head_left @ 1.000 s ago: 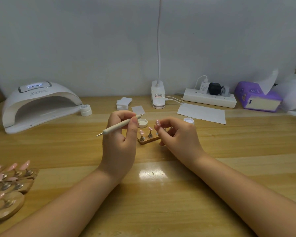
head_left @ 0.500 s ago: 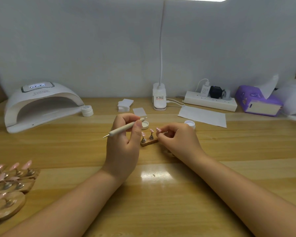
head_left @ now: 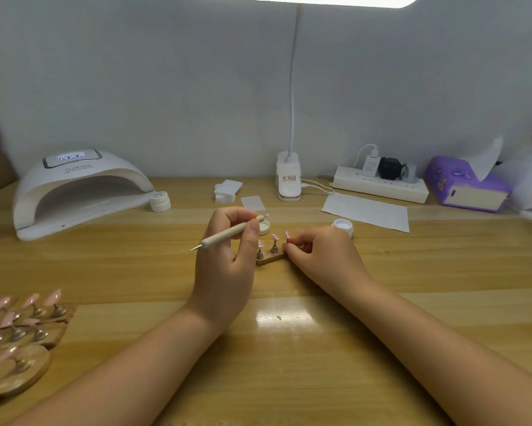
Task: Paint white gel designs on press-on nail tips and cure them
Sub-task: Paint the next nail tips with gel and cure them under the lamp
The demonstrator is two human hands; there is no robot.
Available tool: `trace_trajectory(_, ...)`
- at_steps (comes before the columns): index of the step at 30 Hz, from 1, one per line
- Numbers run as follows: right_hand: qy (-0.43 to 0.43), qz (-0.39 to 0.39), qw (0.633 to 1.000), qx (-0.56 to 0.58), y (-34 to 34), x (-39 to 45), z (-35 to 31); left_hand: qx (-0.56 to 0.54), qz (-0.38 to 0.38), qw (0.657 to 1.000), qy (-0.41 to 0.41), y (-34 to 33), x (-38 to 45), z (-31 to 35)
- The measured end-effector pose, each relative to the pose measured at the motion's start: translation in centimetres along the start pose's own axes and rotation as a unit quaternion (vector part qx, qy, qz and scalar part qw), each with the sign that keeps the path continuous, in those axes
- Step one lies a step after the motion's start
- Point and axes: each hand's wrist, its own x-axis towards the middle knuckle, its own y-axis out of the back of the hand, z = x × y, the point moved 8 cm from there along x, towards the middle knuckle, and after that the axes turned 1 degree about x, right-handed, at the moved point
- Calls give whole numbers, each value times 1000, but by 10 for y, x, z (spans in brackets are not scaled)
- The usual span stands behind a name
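Single head-worn wide-angle view, looking forward and down across the wooden table (head_left: 289, 364) toward the grey back wall. Close above the small nail stand (head_left: 271, 256) at centre frame, with both forearms reaching in from the bottom edge. Curing lamp (head_left: 77, 192) far left of that stand, power strip (head_left: 380, 187) far right behind it.

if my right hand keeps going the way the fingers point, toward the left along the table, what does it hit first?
Probably the small wooden nail stand: the right hand already has its fingertips at the stand's right end, by the rightmost nail tip. Beyond it is the left hand holding the dotting tool. Depth is hard to judge.
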Motion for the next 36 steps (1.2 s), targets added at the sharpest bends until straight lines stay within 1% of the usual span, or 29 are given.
trace_trajectory(5,41,29,997,-60,14,-9,-11,-8,2,1000,0,2,1,0)
trace_trajectory(9,78,96,987,-106,41,-5,-20,-16,-1,1000,9,3,0,-2)
trace_trajectory(11,79,126,983,-105,58,2,-15,-13,3,1000,13,5,1,-4)
trace_trajectory(12,61,125,985,-102,64,8,-6,-13,4,1000,15,5,1,-5)
trace_trajectory(13,27,113,989,-96,67,14,7,-13,5,1000,16,6,1,-5)
trace_trajectory(16,-107,47,992,-53,65,23,57,-12,1,1000,13,5,1,-4)
trace_trajectory(17,-129,30,991,-35,61,24,69,-12,-2,1000,13,4,1,-4)
trace_trajectory(19,-137,1,991,-12,51,23,85,-12,-5,1000,14,4,1,-4)
trace_trajectory(21,-132,-23,991,-17,40,21,94,-13,-6,1000,13,4,1,-4)
trace_trajectory(24,-133,-30,991,-9,33,20,103,-16,-6,1000,11,4,0,-1)
trace_trajectory(27,-112,-10,994,2,34,21,103,-16,-13,1000,11,2,0,0)
trace_trajectory(30,-83,26,996,6,38,21,98,-15,-18,1000,9,1,0,1)
trace_trajectory(34,-53,100,992,52,55,19,81,-17,-13,1000,16,3,0,2)
trace_trajectory(36,-19,130,988,85,62,17,63,-27,-21,999,29,1,0,2)
